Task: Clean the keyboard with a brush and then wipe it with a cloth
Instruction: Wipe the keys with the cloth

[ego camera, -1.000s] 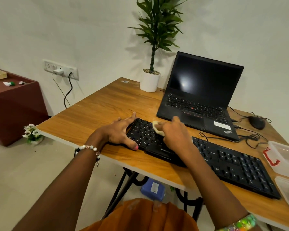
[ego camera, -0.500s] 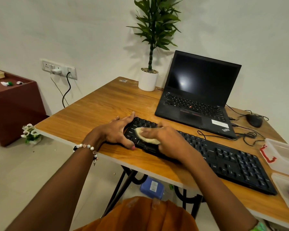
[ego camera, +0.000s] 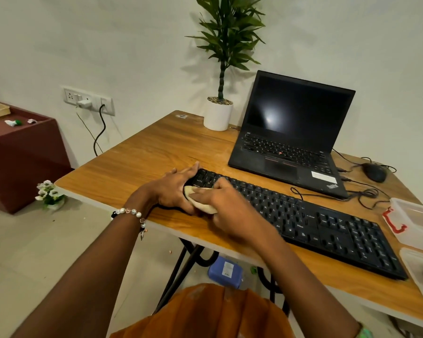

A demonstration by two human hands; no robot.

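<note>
A long black keyboard (ego camera: 315,223) lies slantwise on the wooden table (ego camera: 142,162). My left hand (ego camera: 174,189) grips its left end, thumb at the front edge and fingers along the far corner. My right hand (ego camera: 225,203) holds a small cream cloth (ego camera: 200,201) and presses it on the keys at the keyboard's left end, right beside my left hand. Most of the cloth is hidden under my fingers. No brush is identifiable.
An open black laptop (ego camera: 291,142) stands behind the keyboard, a potted plant (ego camera: 219,113) to its left. A black mouse (ego camera: 374,172) with tangled cables lies at the right. Clear plastic containers (ego camera: 415,220) sit at the table's right edge. A maroon cabinet (ego camera: 22,152) stands at the left.
My right hand has slid the cloth leftward along the keys to the keyboard's left end. My left hand has kept its hold there.
</note>
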